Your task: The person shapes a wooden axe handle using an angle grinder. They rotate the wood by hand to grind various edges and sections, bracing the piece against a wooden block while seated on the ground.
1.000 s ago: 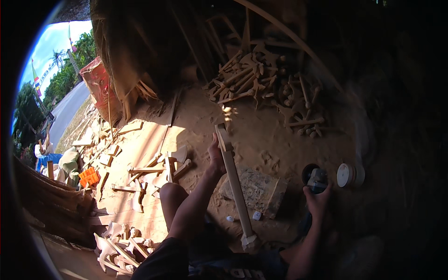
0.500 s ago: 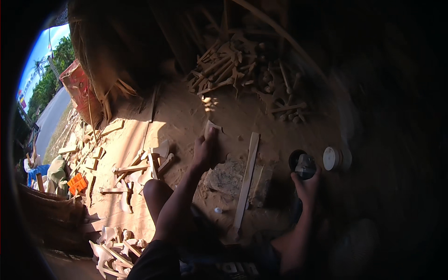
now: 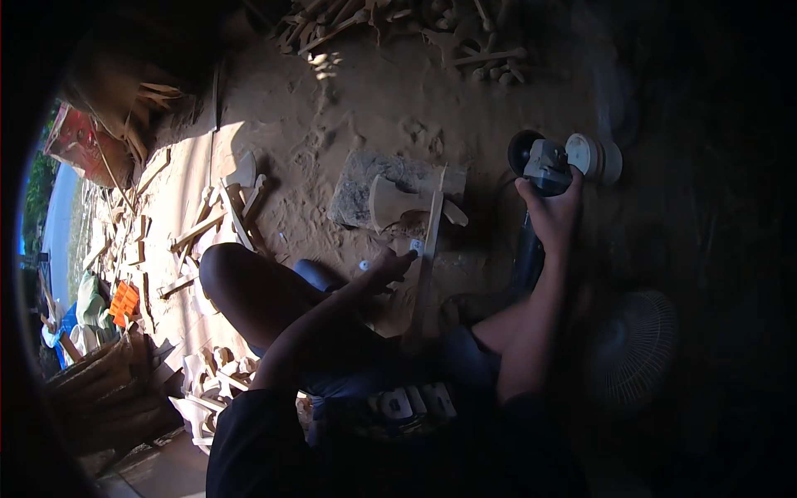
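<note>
In the dim middle, my left hand (image 3: 390, 270) is low over the ground, fingertips closed on a small white object (image 3: 416, 246) whose kind I cannot make out. It lies beside a long wooden slat (image 3: 430, 241). Just beyond, a pale axe-head-shaped wooden piece (image 3: 397, 202) rests on a rough block (image 3: 355, 178). To the right, my right hand (image 3: 552, 207) is wrapped round an angle grinder (image 3: 548, 166), with the grinder's dark round disc at its far left side. Shadow partly hides the grinder's body.
A pale tub (image 3: 585, 158) lies beside the grinder. A round fan (image 3: 635, 349) stands at lower right. Wooden pieces (image 3: 241, 207) litter the sunlit left, with a pile (image 3: 203, 386) near my left knee. More pieces (image 3: 332, 25) are heaped at the far side.
My left hand has let go of the pale wooden piece, now on the block, and come nearer to me. My right hand still holds the grinder. The whole view has shifted.
</note>
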Motion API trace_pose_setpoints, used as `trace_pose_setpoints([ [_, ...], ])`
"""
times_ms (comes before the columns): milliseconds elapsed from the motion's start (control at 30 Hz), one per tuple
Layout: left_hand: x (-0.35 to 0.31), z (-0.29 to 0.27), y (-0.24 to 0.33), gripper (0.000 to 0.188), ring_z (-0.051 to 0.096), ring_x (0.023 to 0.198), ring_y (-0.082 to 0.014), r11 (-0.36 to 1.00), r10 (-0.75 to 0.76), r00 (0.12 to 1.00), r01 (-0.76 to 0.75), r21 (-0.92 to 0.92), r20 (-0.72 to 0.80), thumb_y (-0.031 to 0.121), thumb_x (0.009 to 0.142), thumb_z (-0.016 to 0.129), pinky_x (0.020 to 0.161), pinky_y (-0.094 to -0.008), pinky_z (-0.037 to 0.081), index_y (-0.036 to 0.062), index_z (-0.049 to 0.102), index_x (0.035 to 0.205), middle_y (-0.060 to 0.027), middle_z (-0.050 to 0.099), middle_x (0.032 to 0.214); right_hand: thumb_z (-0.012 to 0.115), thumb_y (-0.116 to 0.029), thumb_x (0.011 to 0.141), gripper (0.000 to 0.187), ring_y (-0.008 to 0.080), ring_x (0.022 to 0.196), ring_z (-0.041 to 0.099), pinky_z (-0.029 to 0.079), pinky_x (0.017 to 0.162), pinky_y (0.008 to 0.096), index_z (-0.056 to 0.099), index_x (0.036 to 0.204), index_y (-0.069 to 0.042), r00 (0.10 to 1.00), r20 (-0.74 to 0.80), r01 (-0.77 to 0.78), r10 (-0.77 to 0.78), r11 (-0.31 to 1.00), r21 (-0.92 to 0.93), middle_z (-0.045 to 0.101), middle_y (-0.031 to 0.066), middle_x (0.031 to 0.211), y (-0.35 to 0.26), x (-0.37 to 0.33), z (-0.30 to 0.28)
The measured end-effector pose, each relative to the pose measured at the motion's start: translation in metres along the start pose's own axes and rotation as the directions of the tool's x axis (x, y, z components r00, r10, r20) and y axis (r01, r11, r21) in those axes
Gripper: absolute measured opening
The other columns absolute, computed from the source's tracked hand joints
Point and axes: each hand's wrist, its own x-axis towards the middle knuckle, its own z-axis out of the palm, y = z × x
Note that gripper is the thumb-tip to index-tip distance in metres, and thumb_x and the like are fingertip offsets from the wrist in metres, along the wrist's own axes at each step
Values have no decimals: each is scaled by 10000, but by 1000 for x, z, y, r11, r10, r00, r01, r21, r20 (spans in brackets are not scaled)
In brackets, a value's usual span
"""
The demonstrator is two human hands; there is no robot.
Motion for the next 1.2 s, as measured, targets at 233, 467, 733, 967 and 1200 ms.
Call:
trace_pose_setpoints([
  [233,-6,45,-23,612,686,858,-231,935,151,988,-140,-326,9,593,1056,556,723,-406,583,-3,599,1188,-130,667,1057,896,-122,790,762,213,1017,690,584,885,368,430,1355,86,1000,9,-29,29,999,-44,651,185,1188,-27,-3,14],
  [467,-54,-9,40,505,596,636,-156,761,544,838,-512,-399,-39,514,1116,501,570,-311,480,28,629,1067,-54,607,878,922,-260,770,954,310,1267,635,494,1083,409,421,1523,46,999,8,-43,43,999,-29,614,232,1384,-6,4,10],
  [733,-67,-42,46,478,603,682,-153,435,774,631,-464,-772,57,511,1133,451,598,-314,495,58,595,1188,-25,581,925,921,-148,768,805,255,1098,671,547,967,393,452,1381,79,998,-9,57,-57,998,1,642,188,1229,-5,2,20],
  [967,-72,-91,75,542,641,840,-214,783,460,847,-529,-328,-266,577,1098,482,752,-408,557,62,614,1199,-40,649,971,912,-193,778,826,271,1130,666,539,986,410,442,1405,71,1000,-15,8,-9,999,-35,631,211,1263,1,3,15],
  [1200,-38,-103,61,830,669,801,-300,480,299,797,-601,-639,-525,806,993,406,634,-467,542,77,466,1385,-256,614,1120,899,-219,793,874,304,1217,652,518,1051,423,412,1460,65,999,37,24,-23,999,-41,611,243,1336,8,2,16],
])
